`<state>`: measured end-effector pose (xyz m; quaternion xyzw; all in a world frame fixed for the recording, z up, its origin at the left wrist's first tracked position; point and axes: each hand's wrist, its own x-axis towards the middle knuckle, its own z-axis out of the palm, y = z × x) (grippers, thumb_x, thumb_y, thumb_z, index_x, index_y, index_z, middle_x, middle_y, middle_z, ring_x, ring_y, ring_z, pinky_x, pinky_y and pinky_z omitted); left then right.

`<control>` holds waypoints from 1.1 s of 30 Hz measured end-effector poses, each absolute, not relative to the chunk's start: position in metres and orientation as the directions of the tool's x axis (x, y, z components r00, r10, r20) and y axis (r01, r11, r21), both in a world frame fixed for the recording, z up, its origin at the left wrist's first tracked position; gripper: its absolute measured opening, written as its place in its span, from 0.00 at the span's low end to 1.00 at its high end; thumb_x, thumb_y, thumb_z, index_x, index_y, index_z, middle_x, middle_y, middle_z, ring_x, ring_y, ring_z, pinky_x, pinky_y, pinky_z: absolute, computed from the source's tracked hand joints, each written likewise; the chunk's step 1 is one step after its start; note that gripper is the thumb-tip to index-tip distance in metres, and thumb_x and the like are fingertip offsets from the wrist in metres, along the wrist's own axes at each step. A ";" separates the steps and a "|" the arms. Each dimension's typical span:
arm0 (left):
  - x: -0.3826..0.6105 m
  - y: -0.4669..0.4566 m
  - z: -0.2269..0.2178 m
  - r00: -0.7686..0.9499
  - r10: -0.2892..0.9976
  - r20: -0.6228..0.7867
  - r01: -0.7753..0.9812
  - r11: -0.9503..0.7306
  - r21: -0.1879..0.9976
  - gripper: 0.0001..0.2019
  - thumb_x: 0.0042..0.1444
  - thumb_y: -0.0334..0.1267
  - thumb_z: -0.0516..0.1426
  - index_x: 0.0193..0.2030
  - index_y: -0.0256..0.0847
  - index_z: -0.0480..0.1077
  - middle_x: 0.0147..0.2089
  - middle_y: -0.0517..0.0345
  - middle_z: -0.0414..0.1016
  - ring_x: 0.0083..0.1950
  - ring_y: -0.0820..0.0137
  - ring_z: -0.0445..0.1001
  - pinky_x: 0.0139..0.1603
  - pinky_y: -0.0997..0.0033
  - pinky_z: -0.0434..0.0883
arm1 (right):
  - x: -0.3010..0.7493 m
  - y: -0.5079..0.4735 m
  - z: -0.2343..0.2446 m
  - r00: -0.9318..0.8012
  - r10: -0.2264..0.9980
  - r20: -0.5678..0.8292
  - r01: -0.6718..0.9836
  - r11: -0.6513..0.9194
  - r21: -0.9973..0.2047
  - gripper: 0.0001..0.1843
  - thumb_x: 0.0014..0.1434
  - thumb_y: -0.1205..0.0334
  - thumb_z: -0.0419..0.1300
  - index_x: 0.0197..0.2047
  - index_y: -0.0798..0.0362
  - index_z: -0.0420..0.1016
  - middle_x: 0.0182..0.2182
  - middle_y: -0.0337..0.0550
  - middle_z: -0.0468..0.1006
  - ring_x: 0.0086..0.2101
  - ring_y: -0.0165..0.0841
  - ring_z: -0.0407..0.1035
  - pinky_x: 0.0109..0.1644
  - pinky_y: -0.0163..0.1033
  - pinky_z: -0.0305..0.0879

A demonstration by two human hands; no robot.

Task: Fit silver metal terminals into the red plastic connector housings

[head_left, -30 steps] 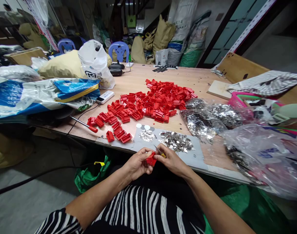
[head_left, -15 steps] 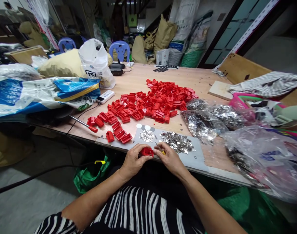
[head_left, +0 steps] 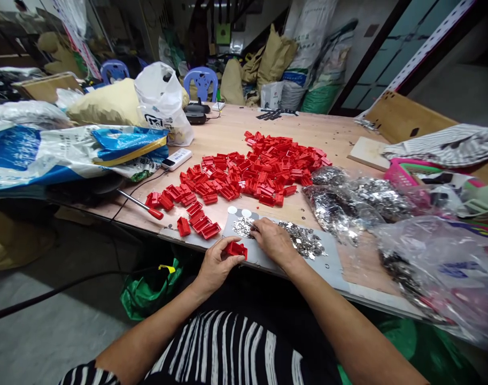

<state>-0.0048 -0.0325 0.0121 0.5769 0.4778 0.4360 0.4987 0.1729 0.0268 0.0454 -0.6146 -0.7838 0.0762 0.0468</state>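
My left hand (head_left: pixel 218 266) grips a red plastic box-shaped part (head_left: pixel 236 249) between thumb and fingers at the table's front edge, its hollow side tilted up. Over the grey mat (head_left: pixel 327 267), my right hand (head_left: pixel 273 239) has its fingertips pinched at the right edge of a small pile of shiny metal pieces (head_left: pixel 240 226). What those fingers hold is hidden. A larger pile of metal pieces (head_left: pixel 306 240) lies just beyond the right hand. Past both piles spreads a big heap of loose red parts (head_left: pixel 263 168), with several more (head_left: pixel 203 222) lined up nearer my left hand.
Clear bags of metal pieces (head_left: pixel 335 206) and a larger plastic bag (head_left: pixel 440 267) lie on the right. On the left are a red-handled rod (head_left: pixel 143 206), a white device (head_left: pixel 176 159) with a cable, and stacked sacks (head_left: pixel 67 155). A pink basket (head_left: pixel 400 174) stands far right.
My right hand has moved forward from beside the red part to the small metal pile. The yellow-handled pointed tool it held no longer shows. My left hand keeps the red part, shifted slightly left.
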 end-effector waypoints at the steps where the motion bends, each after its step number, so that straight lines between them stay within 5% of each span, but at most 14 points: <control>1: -0.005 -0.032 0.011 0.161 0.987 0.021 0.107 -0.039 0.994 0.20 0.52 0.42 0.63 0.51 0.40 0.71 0.40 0.55 0.75 0.40 0.67 0.73 0.44 0.70 0.70 | 0.172 0.028 0.045 -0.241 0.970 -0.027 0.956 0.232 -0.178 0.07 0.62 0.62 0.56 0.41 0.51 0.74 0.41 0.46 0.76 0.39 0.36 0.71 0.41 0.37 0.62; 14: -0.003 -0.030 0.009 0.152 0.988 -0.020 -0.004 0.021 1.000 0.20 0.50 0.39 0.64 0.50 0.39 0.70 0.38 0.56 0.76 0.40 0.68 0.74 0.46 0.69 0.70 | 0.188 0.026 0.050 -0.220 0.975 -0.029 0.939 0.204 -0.278 0.04 0.61 0.64 0.53 0.37 0.52 0.69 0.34 0.44 0.77 0.36 0.36 0.70 0.38 0.37 0.59; 21: -0.002 -0.031 0.009 0.112 0.991 0.079 0.067 -0.086 0.994 0.20 0.49 0.40 0.64 0.50 0.41 0.69 0.40 0.56 0.75 0.40 0.68 0.74 0.45 0.70 0.71 | 0.198 0.007 0.046 -0.269 0.961 0.058 0.742 0.246 -0.623 0.07 0.60 0.64 0.52 0.40 0.51 0.70 0.38 0.44 0.78 0.38 0.35 0.71 0.41 0.38 0.62; 27: 0.000 -0.032 0.007 0.130 0.978 0.160 0.178 -0.182 0.967 0.18 0.51 0.43 0.63 0.47 0.42 0.70 0.41 0.54 0.76 0.42 0.67 0.75 0.45 0.68 0.71 | 0.194 -0.012 0.052 -0.232 0.973 -0.019 0.579 0.122 -0.806 0.06 0.59 0.59 0.54 0.36 0.50 0.70 0.27 0.36 0.76 0.25 0.30 0.70 0.34 0.35 0.62; 33: 0.004 -0.034 0.016 0.160 0.944 0.288 0.292 -0.324 0.900 0.16 0.52 0.41 0.63 0.48 0.42 0.70 0.43 0.54 0.76 0.43 0.66 0.74 0.45 0.67 0.70 | 0.186 -0.022 0.050 -0.213 0.975 -0.057 0.349 0.021 -0.937 0.09 0.57 0.55 0.56 0.32 0.52 0.69 0.23 0.34 0.69 0.23 0.28 0.63 0.30 0.34 0.61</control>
